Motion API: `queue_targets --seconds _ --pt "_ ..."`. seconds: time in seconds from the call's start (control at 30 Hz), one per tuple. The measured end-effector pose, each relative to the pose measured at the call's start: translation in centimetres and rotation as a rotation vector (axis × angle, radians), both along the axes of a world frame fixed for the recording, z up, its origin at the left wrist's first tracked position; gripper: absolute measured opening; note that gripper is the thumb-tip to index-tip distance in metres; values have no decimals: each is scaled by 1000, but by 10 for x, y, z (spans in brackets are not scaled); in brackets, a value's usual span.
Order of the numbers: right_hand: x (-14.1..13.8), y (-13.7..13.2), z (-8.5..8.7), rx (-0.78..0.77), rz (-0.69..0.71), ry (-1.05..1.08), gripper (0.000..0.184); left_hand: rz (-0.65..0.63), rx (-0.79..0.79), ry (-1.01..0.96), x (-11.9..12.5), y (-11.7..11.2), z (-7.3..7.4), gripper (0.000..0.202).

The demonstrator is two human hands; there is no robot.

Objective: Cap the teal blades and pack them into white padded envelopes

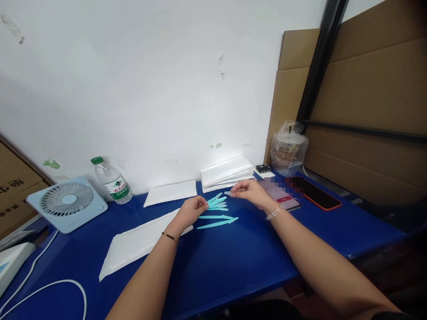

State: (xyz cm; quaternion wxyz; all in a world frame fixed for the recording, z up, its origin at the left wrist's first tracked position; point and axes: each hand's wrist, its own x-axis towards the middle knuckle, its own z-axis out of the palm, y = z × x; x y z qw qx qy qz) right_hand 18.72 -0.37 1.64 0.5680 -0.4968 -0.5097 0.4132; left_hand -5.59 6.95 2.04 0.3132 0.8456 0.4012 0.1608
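Observation:
My left hand (192, 210) is closed around a fan of several thin teal plastic sticks (217, 202) just above the blue table (233, 262). My right hand (247, 190) is pinched on a small pale piece at the sticks' far ends; what it is I cannot make out. Two more teal sticks (217, 221) lie loose on the table right in front of the hands. A long white padded bag (140, 242) lies flat under my left wrist.
Against the wall are a stack of white bags (227, 172), one flat white bag (171, 192), a water bottle (111, 180) and a small blue fan (68, 202). Two phones (316, 194) and a bagged drink cup (288, 149) sit at the right. White cables (50, 284) run at the left.

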Motion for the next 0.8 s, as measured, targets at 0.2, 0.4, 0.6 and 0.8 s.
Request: queue_targets --seconds 0.2,0.4,0.6,0.8 --pt "1 2 -4 -36 53 -34 31 2 -15 -14 0 2 0 26" --pt "-12 3 -10 -65 173 -59 32 -45 51 -9 4 0 -4 22" --pt "10 10 -13 111 -56 -472 15 -25 271 79 5 -4 -2 20" --pt "31 18 -29 102 -329 -1061 19 -170 415 210 2 -12 3 19"
